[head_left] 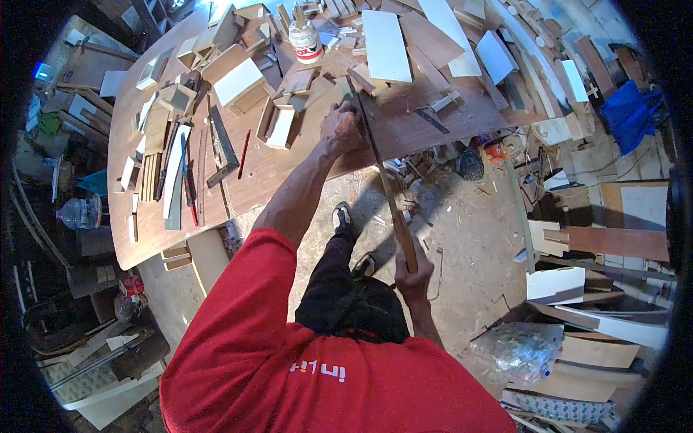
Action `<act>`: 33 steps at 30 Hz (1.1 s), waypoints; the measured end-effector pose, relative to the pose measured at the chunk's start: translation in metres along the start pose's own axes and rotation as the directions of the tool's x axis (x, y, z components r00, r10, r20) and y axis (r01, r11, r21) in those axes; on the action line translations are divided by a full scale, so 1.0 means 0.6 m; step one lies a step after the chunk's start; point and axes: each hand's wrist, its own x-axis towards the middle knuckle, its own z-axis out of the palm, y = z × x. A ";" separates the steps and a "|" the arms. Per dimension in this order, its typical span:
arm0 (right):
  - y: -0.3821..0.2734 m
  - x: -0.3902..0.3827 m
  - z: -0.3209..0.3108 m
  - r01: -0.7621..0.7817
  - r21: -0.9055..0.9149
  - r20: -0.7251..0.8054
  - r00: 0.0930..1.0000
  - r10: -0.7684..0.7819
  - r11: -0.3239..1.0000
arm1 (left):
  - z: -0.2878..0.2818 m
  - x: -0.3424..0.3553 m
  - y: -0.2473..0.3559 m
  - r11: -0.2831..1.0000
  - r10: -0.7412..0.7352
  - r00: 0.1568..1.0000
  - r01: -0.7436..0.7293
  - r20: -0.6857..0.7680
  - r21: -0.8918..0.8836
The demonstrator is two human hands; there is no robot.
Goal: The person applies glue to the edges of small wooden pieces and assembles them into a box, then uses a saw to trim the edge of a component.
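Observation:
My right hand [413, 276] is wrapped round the wooden lower end of a long, narrow saw [388, 189], low in front of my body. From there the saw runs up past the table's front edge, its dark blade reaching over the tabletop. Close to the blade's left side, my left hand [343, 130] presses down at the table edge with curled fingers. What lies under those fingers is hidden. Just beyond the blade's far end is a small wood block [367, 81]. Left of my left hand sits a small open wooden box [278, 124] with a white panel.
The brown table [303, 160] carries white boards [386, 47], a white tub [304, 42] with sticks in it, a red pencil [244, 154] and many offcuts. Wood scraps litter the floor underneath. At right lie stacked boards [556, 285], a clear plastic bag [516, 350] and a blue sheet [629, 115].

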 end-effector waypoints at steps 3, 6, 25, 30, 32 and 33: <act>-0.017 -0.010 -0.009 -0.005 0.015 -0.019 1.000 0.005 1.000 | -0.003 -0.004 0.006 0.999 0.017 1.000 -0.016 -0.014 0.038; -0.010 0.029 0.002 0.029 -0.006 -0.063 0.998 -0.029 1.000 | -0.006 -0.005 0.012 0.998 0.027 1.000 -0.027 0.005 0.063; 0.002 0.047 0.021 -0.018 0.080 -0.015 1.000 0.020 0.997 | 0.025 0.005 -0.015 1.000 -0.027 0.980 0.029 -0.199 0.009; -0.005 0.052 0.015 0.080 0.017 -0.051 0.996 -0.079 0.997 | 0.004 0.002 0.008 0.997 -0.077 0.996 0.076 0.040 0.025; -0.021 0.053 0.013 0.061 0.046 -0.024 0.998 -0.060 0.997 | 0.001 0.000 -0.007 0.996 -0.040 0.996 0.033 0.078 0.087; -0.027 0.053 0.012 0.037 0.072 -0.002 0.999 -0.037 0.997 | 0.011 0.006 -0.025 0.997 0.005 0.999 -0.009 0.048 0.077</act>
